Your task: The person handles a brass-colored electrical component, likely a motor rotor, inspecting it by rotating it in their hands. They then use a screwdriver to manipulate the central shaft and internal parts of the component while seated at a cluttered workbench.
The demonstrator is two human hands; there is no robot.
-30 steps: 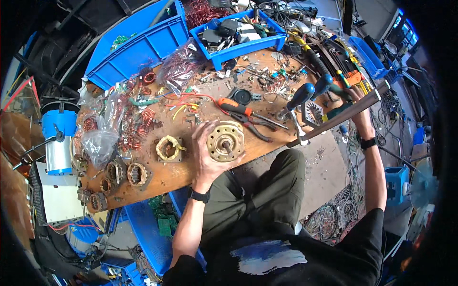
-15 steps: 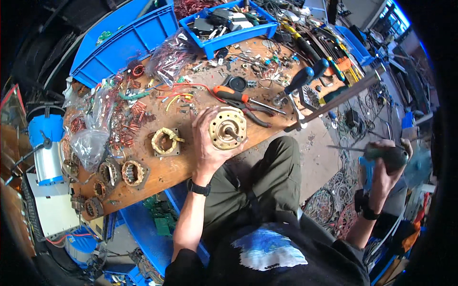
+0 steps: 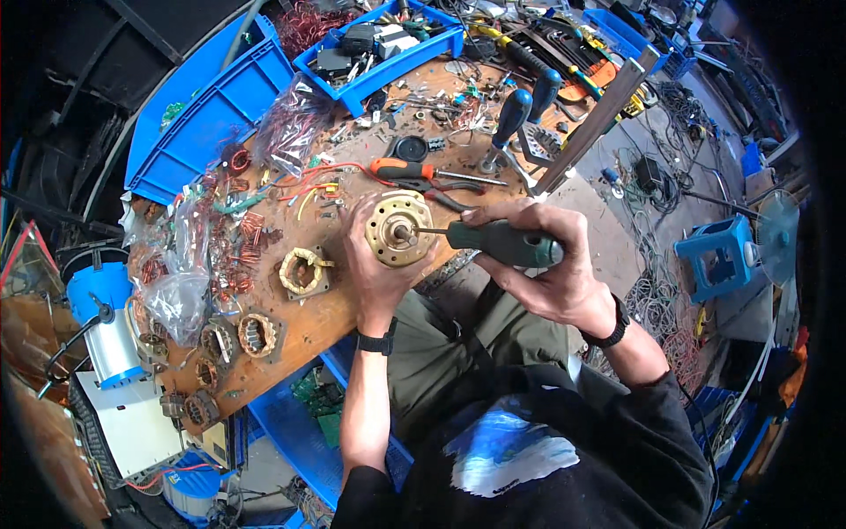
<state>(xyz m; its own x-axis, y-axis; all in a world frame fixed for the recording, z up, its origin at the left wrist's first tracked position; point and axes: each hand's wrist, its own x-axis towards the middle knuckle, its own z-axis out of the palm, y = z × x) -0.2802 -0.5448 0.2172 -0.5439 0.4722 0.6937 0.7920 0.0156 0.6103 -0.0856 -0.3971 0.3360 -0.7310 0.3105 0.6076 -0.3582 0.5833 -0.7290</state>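
My left hand (image 3: 368, 256) is wrapped round a brass-coloured electric motor (image 3: 389, 214), its end face with a ring of holes and a central shaft turned upward. In my right hand (image 3: 564, 264) is a screwdriver (image 3: 498, 242) with a dark green handle. Its thin blade points left and reaches the motor's face beside the shaft; whether the tip touches is too small to tell. Left of the motor on the wooden bench (image 3: 326, 313) lies a wound stator ring (image 3: 288, 271). Farther left is another stator (image 3: 244, 337), with several more near the bench's corner.
Just beyond the motor lie an orange-handled screwdriver (image 3: 401, 169) and dark pliers (image 3: 449, 186). Blue-handled tools (image 3: 513, 116) stand upright beside a long metal bar (image 3: 599, 115). A blue bin (image 3: 207, 110) and a blue tray (image 3: 401, 62) sit at the back. Copper scraps and plastic bags cover the left.
My right hand has swung in from the far right with the screwdriver, bringing its blade to the motor's face. My left hand still grips the motor. The view has shifted a little.
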